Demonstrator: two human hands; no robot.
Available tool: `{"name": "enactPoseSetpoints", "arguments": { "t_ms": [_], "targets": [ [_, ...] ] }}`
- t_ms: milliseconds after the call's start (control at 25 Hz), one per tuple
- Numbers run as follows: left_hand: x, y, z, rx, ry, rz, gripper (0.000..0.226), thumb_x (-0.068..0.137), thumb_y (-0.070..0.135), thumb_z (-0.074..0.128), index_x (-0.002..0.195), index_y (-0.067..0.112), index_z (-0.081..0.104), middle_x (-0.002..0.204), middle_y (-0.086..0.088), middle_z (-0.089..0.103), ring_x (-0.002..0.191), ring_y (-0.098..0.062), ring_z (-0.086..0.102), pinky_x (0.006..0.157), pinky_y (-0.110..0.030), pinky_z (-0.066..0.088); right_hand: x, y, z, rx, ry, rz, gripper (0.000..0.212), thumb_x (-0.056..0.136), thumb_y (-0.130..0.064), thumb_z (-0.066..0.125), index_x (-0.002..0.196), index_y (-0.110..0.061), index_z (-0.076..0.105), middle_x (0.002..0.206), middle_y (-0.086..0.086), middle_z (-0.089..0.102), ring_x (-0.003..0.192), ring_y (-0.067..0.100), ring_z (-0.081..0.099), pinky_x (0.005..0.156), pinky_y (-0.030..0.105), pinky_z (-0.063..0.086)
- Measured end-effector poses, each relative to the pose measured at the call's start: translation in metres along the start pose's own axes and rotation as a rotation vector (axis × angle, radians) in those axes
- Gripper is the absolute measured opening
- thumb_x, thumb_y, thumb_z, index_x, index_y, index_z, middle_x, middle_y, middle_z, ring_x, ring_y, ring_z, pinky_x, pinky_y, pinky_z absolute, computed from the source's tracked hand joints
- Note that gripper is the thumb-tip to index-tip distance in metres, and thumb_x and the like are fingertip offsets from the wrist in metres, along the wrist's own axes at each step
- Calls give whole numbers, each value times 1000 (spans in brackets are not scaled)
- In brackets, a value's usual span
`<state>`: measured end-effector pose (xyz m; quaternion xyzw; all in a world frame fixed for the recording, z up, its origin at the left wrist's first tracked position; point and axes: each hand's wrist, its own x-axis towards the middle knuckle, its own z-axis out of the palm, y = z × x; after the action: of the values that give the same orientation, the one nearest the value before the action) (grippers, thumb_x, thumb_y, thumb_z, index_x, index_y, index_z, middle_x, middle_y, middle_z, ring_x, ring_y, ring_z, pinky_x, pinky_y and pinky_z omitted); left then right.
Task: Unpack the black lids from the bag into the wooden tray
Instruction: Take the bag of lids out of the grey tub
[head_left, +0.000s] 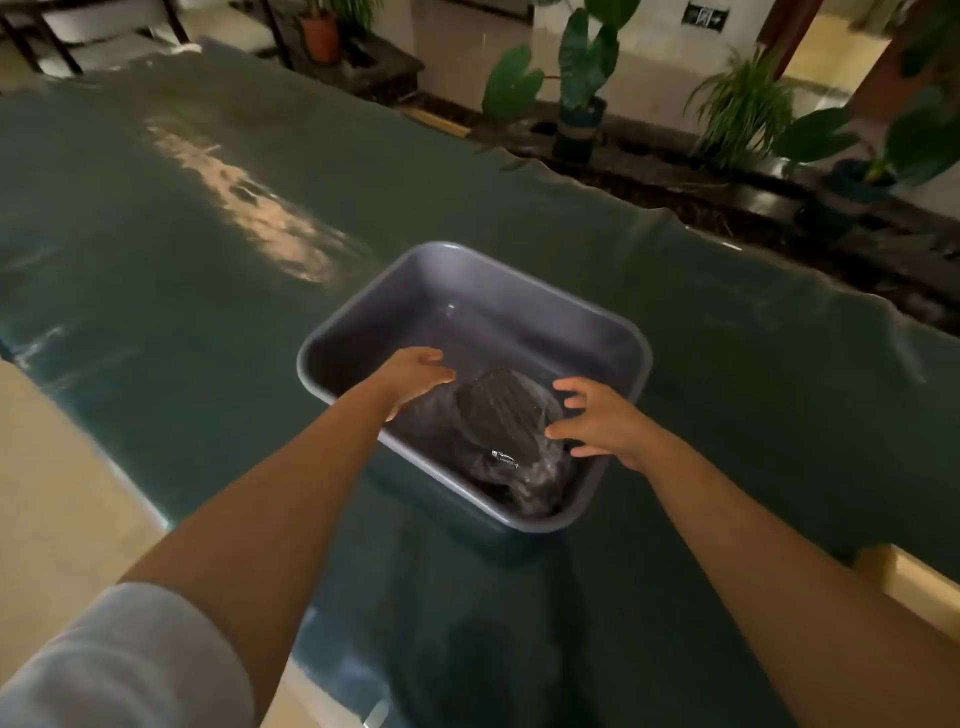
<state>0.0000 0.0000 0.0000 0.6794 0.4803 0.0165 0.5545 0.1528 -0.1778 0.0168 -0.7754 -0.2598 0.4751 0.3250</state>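
Both hands are over the tub now: the left hand (415, 375) hovers with its grip spread and fingers loosely curled, holding nothing, and the right hand (597, 421) matches it, fingers splayed, thumb close to the plastic but not visibly closed on it. Between them lies the clear bag (511, 447), its stack of black lids (496, 410) showing through, resting in the near right part of the grey tub (363, 322) on the green-covered bench (208, 312). Risk from here: that film looks slick, so a grab on loose plastic alone could let the stack slide or spill inside the tub. No wooden tray is in sight, so I can't tell where the lids would go.
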Motion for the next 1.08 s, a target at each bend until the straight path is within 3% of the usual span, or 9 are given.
{"name": "enactPoseSetpoints", "arguments": {
  "t_ms": [160,200,280,320,400,600,760,960,1080],
  "targets": [
    [10,-12,22,85,-109,-158,66,87,18,59,144,12,26,148,-13,36,129,-30,43,106,-39,35,17,7,18,-69,12,26,73,75,-11,72,138,-20,36,141,9,41,121,26,48,88,37,48],
    [12,-14,29,29,-134,-186,60,87,15,59,141,11,33,140,-17,45,118,-31,52,100,-44,43,23,10,23,-179,55,-12,69,74,-13,73,135,-17,41,138,8,46,120,25,49,91,33,45],
    [12,-14,38,-157,-112,-202,44,86,6,59,129,8,49,109,-18,61,79,-25,65,68,-41,59,28,16,30,-375,165,-103,59,72,-16,74,127,-14,52,130,7,57,118,22,53,91,25,39],
    [11,-13,40,-212,-74,-185,40,84,1,59,124,7,53,95,-15,63,64,-20,65,55,-35,59,27,17,32,-402,211,-132,56,73,-15,73,126,-13,55,127,7,59,117,21,54,91,23,39],
    [9,-10,38,-287,-18,-156,40,83,-5,58,121,7,55,79,-9,62,53,-14,64,49,-30,56,24,20,32,-341,285,-157,50,74,-10,72,123,-11,59,124,7,62,113,21,57,92,22,39],
    [-17,36,29,-473,36,38,31,82,-2,61,112,10,60,90,-9,62,70,-15,63,51,-25,58,-8,-5,-10,37,467,-269,37,74,-1,70,111,-7,66,108,10,70,98,18,64,90,27,47],
    [-64,83,49,-549,-51,170,17,85,4,60,87,21,60,78,-3,63,53,-5,65,46,-21,54,-72,-8,-73,164,509,-371,39,75,-1,71,112,-11,66,109,5,70,99,13,65,94,33,50],
    [-123,80,123,-436,-304,265,18,85,9,61,93,25,63,82,-1,67,70,-13,67,58,-26,57,-181,79,-98,206,569,-283,38,74,-6,72,107,-25,68,107,-9,70,99,0,64,88,24,51],
    [-154,33,191,-399,-352,227,20,85,6,59,93,24,61,75,6,63,65,-3,65,55,-25,57,-223,157,-80,278,634,-213,43,75,1,70,102,-32,68,109,-4,70,100,2,64,89,22,50]
  ]
}}
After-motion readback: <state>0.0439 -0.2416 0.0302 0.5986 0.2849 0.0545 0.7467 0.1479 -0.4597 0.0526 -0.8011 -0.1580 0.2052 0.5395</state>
